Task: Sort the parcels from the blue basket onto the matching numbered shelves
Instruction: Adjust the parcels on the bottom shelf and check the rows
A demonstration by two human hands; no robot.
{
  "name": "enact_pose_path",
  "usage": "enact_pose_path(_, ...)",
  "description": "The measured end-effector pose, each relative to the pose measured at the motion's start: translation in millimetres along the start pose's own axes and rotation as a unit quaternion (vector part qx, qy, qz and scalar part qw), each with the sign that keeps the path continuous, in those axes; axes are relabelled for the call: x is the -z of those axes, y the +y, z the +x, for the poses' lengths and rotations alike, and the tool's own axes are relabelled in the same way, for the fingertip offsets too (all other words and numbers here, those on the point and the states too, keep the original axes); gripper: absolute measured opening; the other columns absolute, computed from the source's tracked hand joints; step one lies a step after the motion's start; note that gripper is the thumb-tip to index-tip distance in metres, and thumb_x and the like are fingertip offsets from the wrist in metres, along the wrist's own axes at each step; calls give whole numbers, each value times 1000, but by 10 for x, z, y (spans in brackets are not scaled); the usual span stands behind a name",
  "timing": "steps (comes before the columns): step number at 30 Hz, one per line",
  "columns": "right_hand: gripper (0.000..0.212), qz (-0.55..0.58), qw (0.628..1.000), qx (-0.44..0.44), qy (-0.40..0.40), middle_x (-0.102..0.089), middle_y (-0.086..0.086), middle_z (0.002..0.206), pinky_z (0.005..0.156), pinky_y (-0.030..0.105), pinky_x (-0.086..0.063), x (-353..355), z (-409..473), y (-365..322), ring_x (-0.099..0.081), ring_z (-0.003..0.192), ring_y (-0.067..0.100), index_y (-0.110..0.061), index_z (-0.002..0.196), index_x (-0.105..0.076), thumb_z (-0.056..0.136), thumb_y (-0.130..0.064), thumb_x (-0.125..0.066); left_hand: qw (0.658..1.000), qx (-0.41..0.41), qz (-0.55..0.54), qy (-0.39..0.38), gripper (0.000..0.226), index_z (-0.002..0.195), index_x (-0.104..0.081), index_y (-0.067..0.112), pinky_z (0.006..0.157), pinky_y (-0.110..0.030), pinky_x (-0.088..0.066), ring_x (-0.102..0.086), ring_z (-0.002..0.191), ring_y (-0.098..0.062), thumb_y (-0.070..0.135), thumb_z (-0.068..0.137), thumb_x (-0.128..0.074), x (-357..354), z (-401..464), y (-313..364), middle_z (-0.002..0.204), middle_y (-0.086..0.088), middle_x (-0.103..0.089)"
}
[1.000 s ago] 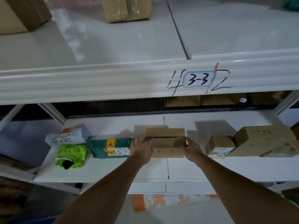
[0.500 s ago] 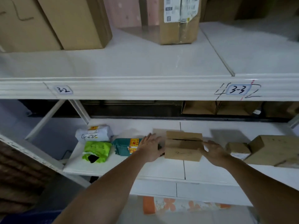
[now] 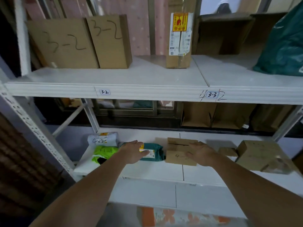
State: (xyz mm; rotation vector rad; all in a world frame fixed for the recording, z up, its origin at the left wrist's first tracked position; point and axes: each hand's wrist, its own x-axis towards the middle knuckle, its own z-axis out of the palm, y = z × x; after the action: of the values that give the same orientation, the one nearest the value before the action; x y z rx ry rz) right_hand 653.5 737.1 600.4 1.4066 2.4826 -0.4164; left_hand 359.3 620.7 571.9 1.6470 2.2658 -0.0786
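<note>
Lower shelf [image 3: 147,171]: white boards, parcels lined along it. From its left: a white mailer [image 3: 102,139] marked "4-2", a lime-green mailer [image 3: 105,153] just in front of it, a dark green parcel [image 3: 155,152] with a white and yellow label, then the small cardboard box [image 3: 179,152]. Past the box, a smaller carton [image 3: 227,152] and a larger brown carton [image 3: 259,155], touching each other.

The small cardboard box is seen resting flat on the lower shelf, just beside the dark green parcel. Plain brown, a dark slit across its top, "4-" handwritten on its front face; the rest of the marking is covered by the right hand [image 3: 202,153].

Both hands are held with fingers straight and released, nothing grasped. The left hand [image 3: 133,151] is seen in front of the dark green parcel, hiding part of it; contact cannot be told.

Upper shelf [image 3: 114,77]: edge tags "3-2" and "3-3". Two flat cartons [image 3: 78,43] marked "3-2" stand on it, with a tall labelled box [image 3: 179,41] and a dark green bag [image 3: 285,46] at far right.
</note>
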Motion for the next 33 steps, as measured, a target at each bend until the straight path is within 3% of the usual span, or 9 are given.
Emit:
enact_pose_path(2,67,-3,1000,16,-1,-28,4,164,120,39,-26,-27,-179,-25,-29,148,26,-25,158,-26,102,-61,-32,1000,15,-12,4,83,154,-36,30,116,-42,-36,-42,141,-27,81,88,-30,-48,-255,-1,158,-1,-41)
enact_pose_path(5,66,-10,999,35,-3,-39,4,157,113,41,-37,-180,-345,-19,-43,137,26,-33,153,-37,97,-68,-30,998,30,-42,22,92,151,-38,33,111,-42,-41,-48,136,-28,87,79,-25,-190,-618,18,154,-3,-47)
enact_pose_path(10,107,18,999,42,-6,-43,-1,156,116,39,-35,-527,-504,99,-44,136,23,-37,151,-39,69,-99,-9,997,50,-54,22,77,157,-32,27,118,-38,-33,-38,146,-25,72,95,-39,-371,-1281,77,163,-2,-35)
enact_pose_path(12,88,52,998,32,1,-37,-1,159,118,40,-33,-525,-828,-47,-39,141,24,-35,155,-33,84,-86,-30,997,63,-51,10,78,159,-30,26,120,-37,-26,-32,149,-24,72,96,-39,-437,-1490,11,165,-2,-30)
enact_pose_path(14,79,54,998,33,3,-31,0,162,120,40,-28,-531,-1092,-177,-32,146,24,-31,158,-28,92,-73,-39,996,73,-54,-3,79,159,-28,26,122,-36,-23,-28,152,-23,72,96,-38,-484,-1661,-84,167,-3,-26)
enact_pose_path(23,77,41,999,1,-16,-18,0,167,123,40,-20,-766,-1618,-751,-19,153,21,-27,160,-19,98,-67,-38,996,52,-73,-3,78,159,-28,26,121,-38,-24,-29,151,-23,71,96,-38,-599,-2165,-616,167,-1,-26)
enact_pose_path(33,74,34,998,46,-21,-18,3,167,123,39,-21,-1122,-1771,-2172,-20,152,23,-25,160,-20,100,-64,-38,997,58,-59,-12,81,155,-34,28,117,-43,-34,-39,144,-26,76,91,-38,-665,-2666,-1818,161,-1,-38)
